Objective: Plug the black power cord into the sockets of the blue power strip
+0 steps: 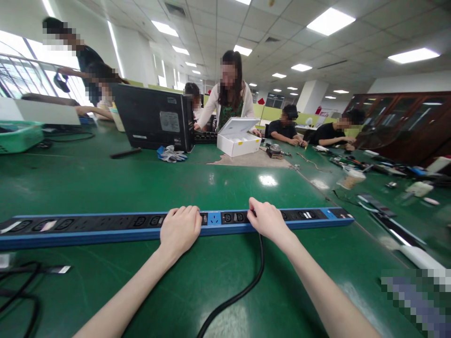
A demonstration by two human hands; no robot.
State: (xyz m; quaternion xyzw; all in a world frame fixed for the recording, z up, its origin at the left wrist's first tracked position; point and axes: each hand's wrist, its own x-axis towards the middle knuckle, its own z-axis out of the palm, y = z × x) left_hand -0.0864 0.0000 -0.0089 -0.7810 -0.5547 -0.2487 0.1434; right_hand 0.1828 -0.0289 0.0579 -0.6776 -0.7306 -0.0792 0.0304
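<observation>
A long blue and black power strip [120,223] lies across the green table, its rows of sockets facing up. My left hand [181,227] is closed over the strip, left of a blue socket block, with its fingers curled over the far edge. Right of that block, my right hand [268,218] is closed in a fist over the sockets. From beneath it a black power cord [260,267] runs down toward the near edge of the table. The cord's end is hidden inside the right hand, so I cannot see whether it sits in a socket.
Beyond the strip stand a black computer case [151,117], a pair of gloves [172,154] and an open white box [237,138]. Black cables [33,286] lie at the near left. More strips [391,225] and parts cover the right side. Several people sit or stand around the table.
</observation>
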